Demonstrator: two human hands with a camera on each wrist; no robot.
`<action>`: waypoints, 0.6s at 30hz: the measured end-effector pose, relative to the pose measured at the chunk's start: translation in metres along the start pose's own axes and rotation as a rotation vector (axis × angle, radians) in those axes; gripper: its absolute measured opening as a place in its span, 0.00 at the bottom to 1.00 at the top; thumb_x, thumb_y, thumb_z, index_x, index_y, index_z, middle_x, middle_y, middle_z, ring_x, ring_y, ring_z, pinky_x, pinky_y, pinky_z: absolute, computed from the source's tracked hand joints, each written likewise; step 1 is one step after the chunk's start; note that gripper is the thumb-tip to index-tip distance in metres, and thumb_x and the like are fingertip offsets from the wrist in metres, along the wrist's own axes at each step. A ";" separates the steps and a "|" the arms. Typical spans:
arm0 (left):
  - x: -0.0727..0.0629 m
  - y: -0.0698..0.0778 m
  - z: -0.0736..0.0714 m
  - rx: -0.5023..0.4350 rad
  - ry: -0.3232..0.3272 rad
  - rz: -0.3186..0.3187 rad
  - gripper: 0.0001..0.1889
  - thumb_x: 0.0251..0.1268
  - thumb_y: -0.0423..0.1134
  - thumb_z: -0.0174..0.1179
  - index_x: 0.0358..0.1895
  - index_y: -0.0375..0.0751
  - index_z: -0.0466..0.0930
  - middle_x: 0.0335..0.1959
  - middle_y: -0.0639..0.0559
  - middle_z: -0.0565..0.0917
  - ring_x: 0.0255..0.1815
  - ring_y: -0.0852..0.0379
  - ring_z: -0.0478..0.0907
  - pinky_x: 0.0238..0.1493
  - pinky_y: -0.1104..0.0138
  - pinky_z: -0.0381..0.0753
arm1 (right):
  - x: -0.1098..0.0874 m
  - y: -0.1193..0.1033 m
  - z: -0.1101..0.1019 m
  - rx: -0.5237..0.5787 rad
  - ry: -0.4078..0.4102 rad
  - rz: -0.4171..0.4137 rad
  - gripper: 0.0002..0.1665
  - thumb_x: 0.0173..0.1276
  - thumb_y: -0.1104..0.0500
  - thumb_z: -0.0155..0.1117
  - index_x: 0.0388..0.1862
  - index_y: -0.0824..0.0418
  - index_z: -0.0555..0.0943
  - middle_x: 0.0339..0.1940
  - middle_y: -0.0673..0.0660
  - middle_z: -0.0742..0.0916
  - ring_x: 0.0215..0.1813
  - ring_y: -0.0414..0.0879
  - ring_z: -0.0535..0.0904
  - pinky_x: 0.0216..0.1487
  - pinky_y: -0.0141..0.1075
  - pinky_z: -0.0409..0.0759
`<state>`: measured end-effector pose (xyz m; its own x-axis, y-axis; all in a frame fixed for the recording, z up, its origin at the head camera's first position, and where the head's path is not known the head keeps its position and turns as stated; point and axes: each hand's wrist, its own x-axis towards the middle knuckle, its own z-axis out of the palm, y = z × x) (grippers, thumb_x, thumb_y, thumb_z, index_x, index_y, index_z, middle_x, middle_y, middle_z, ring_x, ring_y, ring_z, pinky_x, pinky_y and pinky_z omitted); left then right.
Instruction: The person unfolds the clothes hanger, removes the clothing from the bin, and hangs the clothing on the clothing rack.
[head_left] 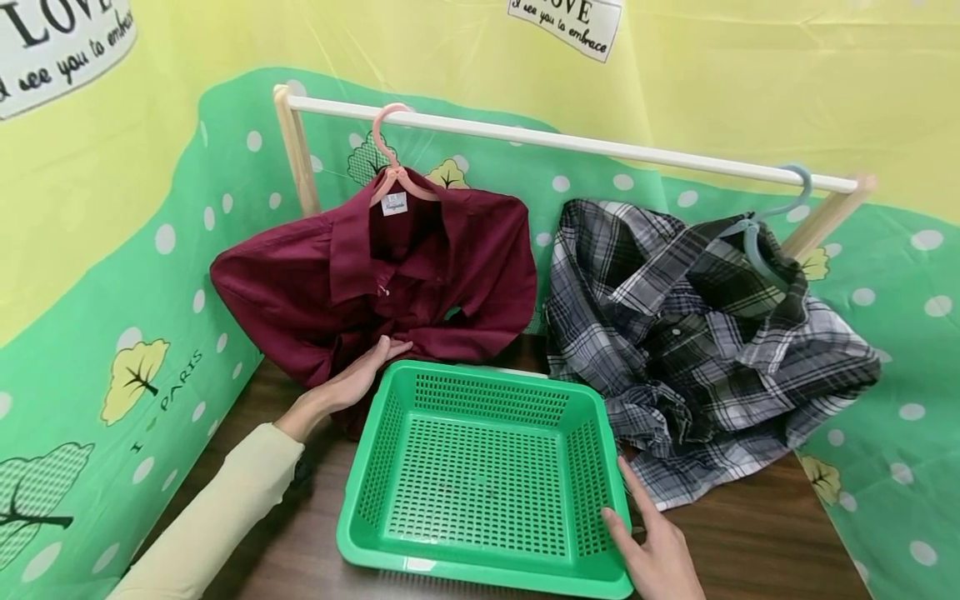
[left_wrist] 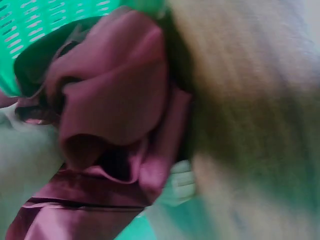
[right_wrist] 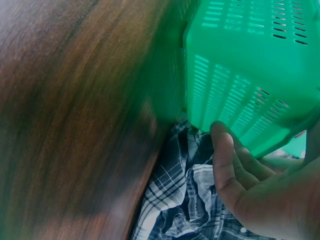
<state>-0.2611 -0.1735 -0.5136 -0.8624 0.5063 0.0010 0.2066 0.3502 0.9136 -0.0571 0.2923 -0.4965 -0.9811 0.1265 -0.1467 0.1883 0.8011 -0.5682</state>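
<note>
An unoccupied green plastic basket (head_left: 480, 467) sits on the table in the head view. My right hand (head_left: 660, 550) grips its right side, thumb over the rim and fingers along the outer wall; the right wrist view shows the fingers against the slotted side (right_wrist: 235, 95). My left hand (head_left: 352, 383) reaches past the basket's far left corner, fingers stretched out at the lower front of a maroon shirt (head_left: 292, 267). That shirt hangs on a pink hanger (head_left: 386, 142). In the left wrist view the maroon cloth (left_wrist: 115, 90) bunches beside the basket, and the hand is hidden there.
A white rail (head_left: 570, 142) on wooden posts spans the back. A grey plaid shirt (head_left: 690, 333) hangs on a blue hanger (head_left: 797, 187) at the right, its hem on the dark wooden table (head_left: 757, 533). Patterned green and yellow cloth (head_left: 180, 250) surrounds the table.
</note>
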 end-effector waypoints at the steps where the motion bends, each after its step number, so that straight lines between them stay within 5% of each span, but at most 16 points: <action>1: 0.001 -0.004 0.001 -0.017 0.004 0.001 0.43 0.95 0.63 0.14 0.92 0.36 0.56 0.94 0.31 0.49 0.96 0.28 0.39 0.91 0.28 0.40 | 0.000 0.000 0.000 0.001 0.001 -0.002 0.49 0.87 0.44 0.67 0.96 0.49 0.57 0.81 0.77 0.79 0.60 0.69 0.92 0.53 0.62 0.89; 10: 0.007 -0.047 0.005 -0.085 0.074 0.031 0.62 0.72 0.90 0.20 0.91 0.47 0.62 0.95 0.37 0.53 0.97 0.32 0.41 0.90 0.27 0.37 | 0.002 0.000 0.001 0.015 -0.019 0.013 0.49 0.87 0.43 0.67 0.97 0.49 0.55 0.83 0.77 0.77 0.60 0.69 0.92 0.54 0.61 0.89; 15: -0.005 -0.042 0.007 -0.110 0.119 0.085 0.48 0.87 0.78 0.19 0.91 0.53 0.64 0.94 0.42 0.58 0.96 0.33 0.47 0.93 0.32 0.43 | 0.001 0.000 0.001 0.014 -0.026 0.031 0.50 0.87 0.42 0.66 0.97 0.48 0.54 0.82 0.78 0.77 0.57 0.66 0.93 0.50 0.58 0.89; 18: -0.018 -0.037 0.011 -0.086 0.165 0.160 0.39 0.96 0.62 0.17 0.90 0.48 0.64 0.92 0.43 0.64 0.95 0.38 0.54 0.95 0.46 0.53 | 0.001 0.000 0.001 0.015 -0.018 0.021 0.50 0.87 0.43 0.67 0.97 0.48 0.55 0.82 0.77 0.77 0.59 0.67 0.92 0.51 0.59 0.89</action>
<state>-0.2478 -0.1870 -0.5514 -0.8869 0.4123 0.2085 0.3127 0.2034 0.9278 -0.0578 0.2923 -0.4975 -0.9760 0.1327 -0.1728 0.2095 0.7896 -0.5768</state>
